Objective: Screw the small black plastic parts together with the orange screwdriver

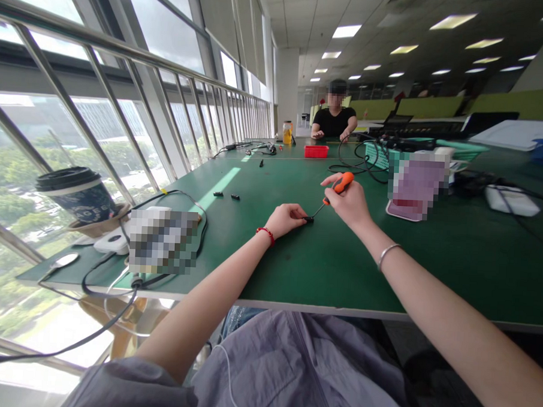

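My right hand grips a screwdriver by its orange and black handle. The thin metal shaft slants down to the left, and its tip meets a small black part on the green table. With closed fingertips, my left hand pinches that part against the tabletop; too little of it shows to tell its exact kind. Farther off to the left lie two similar small black pieces, one piece beside another piece. A third dark piece is farther back.
A lidded paper cup, a white power strip and cables are at the left by the railing. On the right stand a phone and a teal basket. A red tray sits before a person across the table.
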{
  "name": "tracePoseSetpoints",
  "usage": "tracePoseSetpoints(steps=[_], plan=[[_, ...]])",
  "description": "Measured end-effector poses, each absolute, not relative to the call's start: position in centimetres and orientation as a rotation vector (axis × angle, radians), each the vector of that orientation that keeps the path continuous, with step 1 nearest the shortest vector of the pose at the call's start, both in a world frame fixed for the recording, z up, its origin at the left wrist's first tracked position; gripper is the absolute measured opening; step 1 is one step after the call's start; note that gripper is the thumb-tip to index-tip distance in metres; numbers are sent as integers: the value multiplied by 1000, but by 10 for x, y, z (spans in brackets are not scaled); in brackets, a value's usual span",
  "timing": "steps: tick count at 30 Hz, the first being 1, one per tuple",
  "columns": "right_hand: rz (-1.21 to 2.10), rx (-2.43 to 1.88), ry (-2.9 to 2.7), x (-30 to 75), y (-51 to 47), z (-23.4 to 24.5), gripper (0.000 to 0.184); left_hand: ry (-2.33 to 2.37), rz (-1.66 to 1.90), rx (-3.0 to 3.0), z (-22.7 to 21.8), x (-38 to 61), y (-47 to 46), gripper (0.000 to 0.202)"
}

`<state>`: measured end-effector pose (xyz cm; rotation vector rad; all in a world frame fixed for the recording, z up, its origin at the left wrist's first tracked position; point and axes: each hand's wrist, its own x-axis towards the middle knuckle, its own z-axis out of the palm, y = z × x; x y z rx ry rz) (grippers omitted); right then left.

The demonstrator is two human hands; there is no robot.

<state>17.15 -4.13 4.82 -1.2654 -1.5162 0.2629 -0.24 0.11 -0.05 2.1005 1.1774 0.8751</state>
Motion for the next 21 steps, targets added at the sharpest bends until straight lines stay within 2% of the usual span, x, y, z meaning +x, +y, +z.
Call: tracePoseSetpoints(steps=[4, 7, 12, 17, 21], plan=[[419, -1207, -1589, 177, -40, 52, 27, 1178, 881, 2102, -1, -2, 0, 12], [322, -1150, -1590, 181, -38, 51, 34, 1173, 882, 2107, 0, -3, 0, 12], [114, -1218, -1940, 188, -27, 34, 20, 1147, 924, 2090, 1, -4, 1, 12], [24, -1338, -2258, 191, -18, 21, 29, 1162, 1000, 2115, 3, -4, 0, 14], [9, -1400, -2307, 190, -15, 19, 25, 1147, 1027, 2133, 4, -3, 0, 16]])
